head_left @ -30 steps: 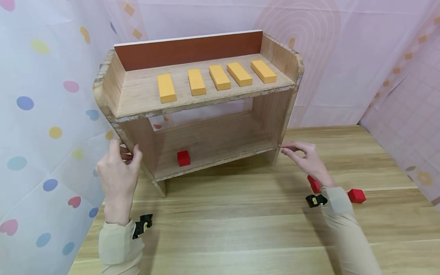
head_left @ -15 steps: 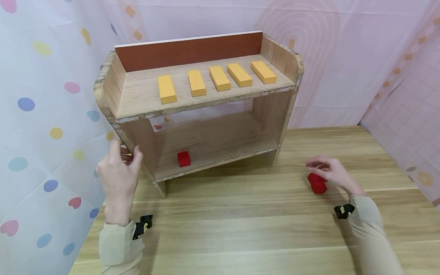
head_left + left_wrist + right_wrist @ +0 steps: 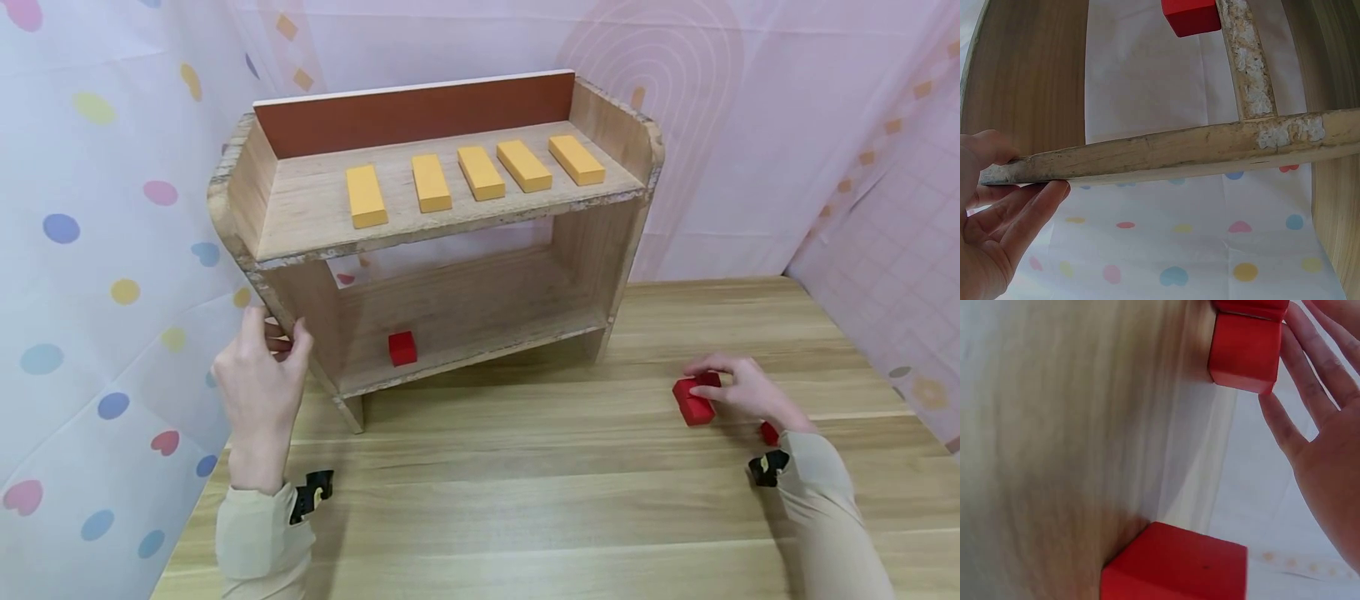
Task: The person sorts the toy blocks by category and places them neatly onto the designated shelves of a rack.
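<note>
My left hand (image 3: 258, 375) grips the front edge of the wooden shelf unit's (image 3: 300, 208) left side panel. In the left wrist view the thumb lies on one face of that panel (image 3: 1147, 153) and the fingers on the other. At the right, my right hand (image 3: 742, 392) has thumb and forefinger about a red block (image 3: 708, 380), which touches a second red block (image 3: 694, 408). The right wrist view shows fingers (image 3: 1316, 375) against the red blocks; the thumb's contact is hidden there. One more red block (image 3: 769, 432) lies partly hidden by the right wrist.
A red block (image 3: 402, 349) sits on the lower shelf near its left end. Several yellow blocks (image 3: 482, 173) lie in a row on the upper shelf, before a brown back board (image 3: 420, 117). Patterned cloth (image 3: 97, 333) hangs left and behind the wooden table (image 3: 487, 500).
My right hand has left the shelf's right front edge, moved right and down, and closed about a red block. My left hand keeps its grip on the side panel.
</note>
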A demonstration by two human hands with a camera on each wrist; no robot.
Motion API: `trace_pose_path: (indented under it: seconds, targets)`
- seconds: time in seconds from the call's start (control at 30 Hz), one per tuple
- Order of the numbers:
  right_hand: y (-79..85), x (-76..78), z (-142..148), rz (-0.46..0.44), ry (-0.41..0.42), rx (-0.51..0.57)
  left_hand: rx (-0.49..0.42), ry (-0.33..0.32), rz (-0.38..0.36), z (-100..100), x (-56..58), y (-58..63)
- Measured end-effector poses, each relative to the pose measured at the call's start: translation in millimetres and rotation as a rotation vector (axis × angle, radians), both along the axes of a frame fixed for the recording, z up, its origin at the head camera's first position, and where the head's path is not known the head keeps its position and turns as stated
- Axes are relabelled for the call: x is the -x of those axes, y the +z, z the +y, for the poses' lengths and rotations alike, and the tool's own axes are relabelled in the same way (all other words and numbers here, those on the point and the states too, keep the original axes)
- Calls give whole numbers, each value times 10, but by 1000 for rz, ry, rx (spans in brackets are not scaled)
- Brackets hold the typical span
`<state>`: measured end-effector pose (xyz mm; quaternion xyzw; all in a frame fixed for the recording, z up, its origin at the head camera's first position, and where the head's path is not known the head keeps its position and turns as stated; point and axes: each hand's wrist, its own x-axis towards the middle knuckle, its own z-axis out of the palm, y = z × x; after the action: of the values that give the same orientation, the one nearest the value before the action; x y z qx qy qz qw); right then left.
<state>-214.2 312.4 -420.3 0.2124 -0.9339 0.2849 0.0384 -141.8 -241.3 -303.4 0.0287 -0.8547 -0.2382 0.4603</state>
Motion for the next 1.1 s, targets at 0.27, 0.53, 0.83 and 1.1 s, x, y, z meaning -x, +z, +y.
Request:
trace_pose_path:
  seconds: [0.27, 0.53, 0.83, 1.1]
  targets:
    - [-35, 19, 28, -4, -1, -54, -1, -4, 6, -1, -1, -2]
    - [-17, 23, 6, -39, -8, -76, 1, -5, 10, 3, 0, -1]
    - [-23, 17, 2, -54, -4, -91, -2, -11, 10, -1, -3, -1]
    - [-40, 16, -21, -35, -33, -35, -6, -10, -1, -3, 1, -10]
